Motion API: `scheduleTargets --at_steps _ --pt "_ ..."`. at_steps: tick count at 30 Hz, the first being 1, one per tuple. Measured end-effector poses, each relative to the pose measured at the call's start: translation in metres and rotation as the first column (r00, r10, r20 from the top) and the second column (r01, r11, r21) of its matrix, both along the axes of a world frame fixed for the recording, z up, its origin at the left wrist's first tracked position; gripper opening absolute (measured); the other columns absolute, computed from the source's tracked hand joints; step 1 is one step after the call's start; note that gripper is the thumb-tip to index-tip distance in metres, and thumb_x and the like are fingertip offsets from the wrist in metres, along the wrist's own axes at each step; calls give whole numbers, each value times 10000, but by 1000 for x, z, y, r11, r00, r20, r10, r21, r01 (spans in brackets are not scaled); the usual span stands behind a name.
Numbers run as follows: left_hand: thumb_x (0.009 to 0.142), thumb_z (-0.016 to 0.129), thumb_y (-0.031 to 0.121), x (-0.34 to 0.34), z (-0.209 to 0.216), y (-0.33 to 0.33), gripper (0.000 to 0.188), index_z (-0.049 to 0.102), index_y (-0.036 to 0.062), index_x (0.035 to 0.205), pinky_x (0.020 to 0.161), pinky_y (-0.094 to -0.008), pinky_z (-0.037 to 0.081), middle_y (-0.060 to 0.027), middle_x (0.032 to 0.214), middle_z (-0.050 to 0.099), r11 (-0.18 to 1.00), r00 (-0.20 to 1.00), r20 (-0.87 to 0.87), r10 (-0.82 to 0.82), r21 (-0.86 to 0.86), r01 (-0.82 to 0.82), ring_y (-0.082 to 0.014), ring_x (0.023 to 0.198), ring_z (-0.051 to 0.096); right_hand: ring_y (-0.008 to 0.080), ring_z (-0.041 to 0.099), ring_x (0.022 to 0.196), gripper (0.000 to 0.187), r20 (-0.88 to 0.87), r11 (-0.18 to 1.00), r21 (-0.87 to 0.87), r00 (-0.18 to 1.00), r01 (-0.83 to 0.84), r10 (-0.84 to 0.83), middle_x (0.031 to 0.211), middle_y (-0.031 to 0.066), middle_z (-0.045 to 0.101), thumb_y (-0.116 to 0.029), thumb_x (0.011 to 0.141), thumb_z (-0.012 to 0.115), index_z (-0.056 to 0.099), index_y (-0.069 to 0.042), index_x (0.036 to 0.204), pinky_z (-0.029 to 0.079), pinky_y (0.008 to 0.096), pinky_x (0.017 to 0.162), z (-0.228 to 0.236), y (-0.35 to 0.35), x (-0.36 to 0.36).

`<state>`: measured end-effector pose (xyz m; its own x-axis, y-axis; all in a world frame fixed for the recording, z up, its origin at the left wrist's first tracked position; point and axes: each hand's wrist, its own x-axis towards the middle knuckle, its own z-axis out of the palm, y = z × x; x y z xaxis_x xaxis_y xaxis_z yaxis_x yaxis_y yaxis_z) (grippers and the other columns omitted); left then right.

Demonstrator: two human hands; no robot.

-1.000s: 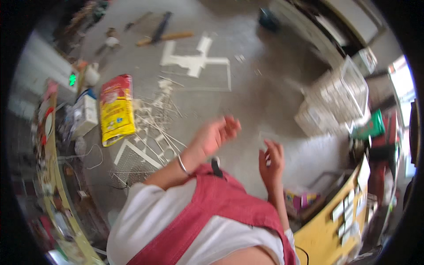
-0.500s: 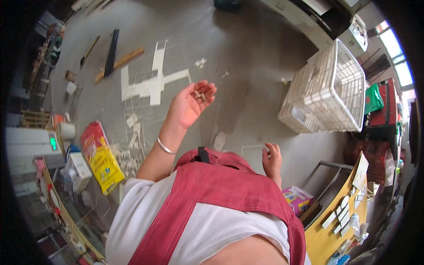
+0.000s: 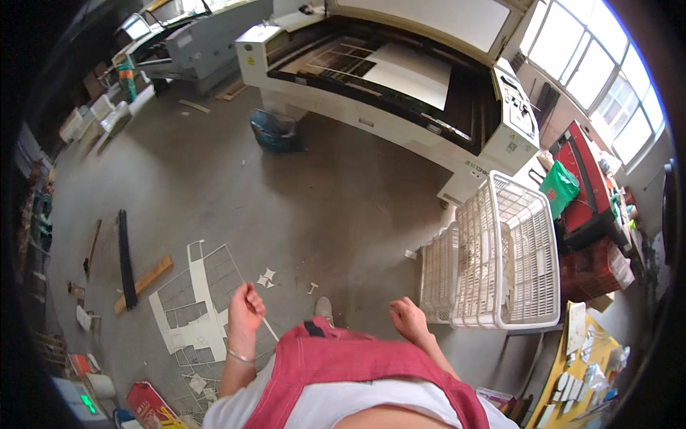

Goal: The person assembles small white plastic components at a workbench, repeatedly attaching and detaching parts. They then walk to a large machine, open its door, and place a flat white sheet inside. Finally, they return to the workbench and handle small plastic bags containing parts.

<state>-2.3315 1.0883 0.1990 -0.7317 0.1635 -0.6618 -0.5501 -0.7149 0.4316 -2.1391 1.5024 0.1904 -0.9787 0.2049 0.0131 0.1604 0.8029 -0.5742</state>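
Note:
My left hand (image 3: 246,309), with a silver bangle on its wrist, is curled into a fist in front of my body. Small pale pieces lay in its palm half a second ago; its fingers hide them now. Some way to the right is my right hand (image 3: 408,317), its fingers loosely curled, with nothing visible in it. Neither hand touches anything around it. On the floor beyond and left of my left hand lies a white cut-out sheet frame (image 3: 206,325). Small white star-shaped scraps (image 3: 266,277) lie just past that hand.
White plastic baskets (image 3: 468,264) stand to my right. Ahead is a large machine (image 3: 357,118) with its lid raised and a white sheet (image 3: 411,71) on its bed. A dark plastic bag (image 3: 275,131) sits before it. A wooden plank (image 3: 145,284) and black strip (image 3: 126,257) lie left.
My left hand has closed from an open palm and dropped lower. My right hand's fingers have curled in. My view has tilted up, bringing the large machine into sight.

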Motion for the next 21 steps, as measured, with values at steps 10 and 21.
scheduleTargets --at_steps 10,21 --pt "1037 612 354 -366 74 235 282 572 159 838 423 -248 217 82 562 328 927 901 -217 -375 -95 363 -64 468 304 337 684 874 188 48 945 -96 950 312 -309 980 127 664 -169 927 688 722 -56 1074 548 419 768 -11 135 -269" --pt "1036 613 360 -669 59 308 295 580 184 802 413 -243 208 81 563 334 972 982 -99 -163 -187 142 -67 454 299 315 685 874 170 -239 959 -138 932 247 -274 1034 133 674 -75 932 680 698 -25 1093 545 374 783 48 313 -653"
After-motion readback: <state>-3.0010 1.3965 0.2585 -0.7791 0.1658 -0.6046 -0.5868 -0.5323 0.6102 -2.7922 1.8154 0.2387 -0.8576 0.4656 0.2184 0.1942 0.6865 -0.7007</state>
